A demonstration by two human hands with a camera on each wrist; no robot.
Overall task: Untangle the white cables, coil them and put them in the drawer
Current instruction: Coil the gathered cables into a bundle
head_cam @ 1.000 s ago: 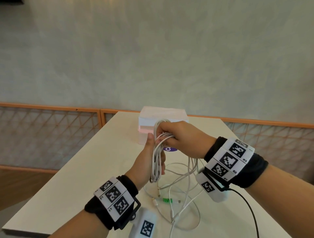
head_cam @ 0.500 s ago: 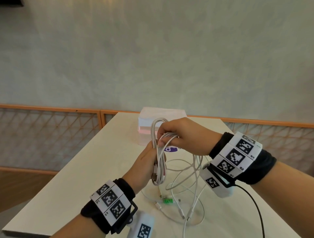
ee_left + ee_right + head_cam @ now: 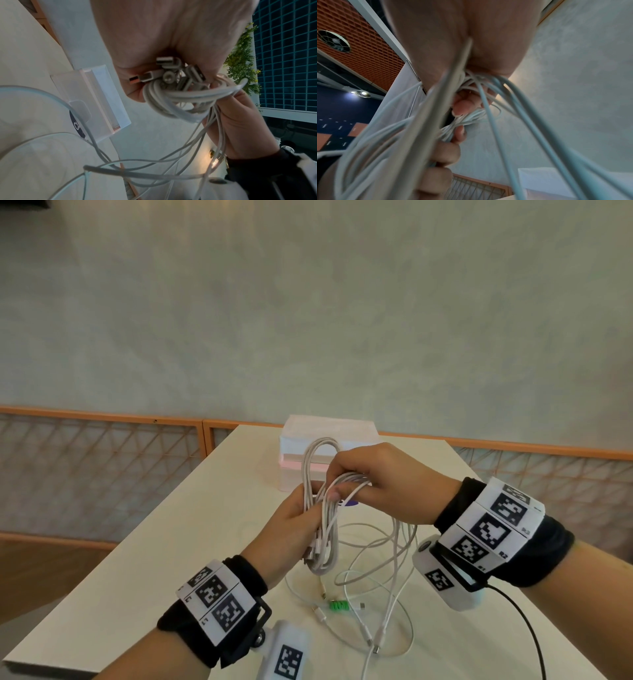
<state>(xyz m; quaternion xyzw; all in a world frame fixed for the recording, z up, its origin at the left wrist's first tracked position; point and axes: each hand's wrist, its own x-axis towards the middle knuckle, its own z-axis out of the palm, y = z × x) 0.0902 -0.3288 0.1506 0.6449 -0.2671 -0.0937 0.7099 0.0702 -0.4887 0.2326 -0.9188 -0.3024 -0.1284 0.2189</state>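
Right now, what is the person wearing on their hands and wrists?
Both hands, left hand and right hand, are bare. Each wrist has a black cuff wrapped by a white band of black square markers, with a white camera box underneath; a black cord trails from the right one.

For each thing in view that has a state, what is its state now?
Left hand: grips the coiled bundle.
Right hand: grips cable strands wound across the bundle.
Coiled bundle: folded in loops, held above the table.
Loose cables: tangled, lying on the table.
Drawer: pulled partly open.
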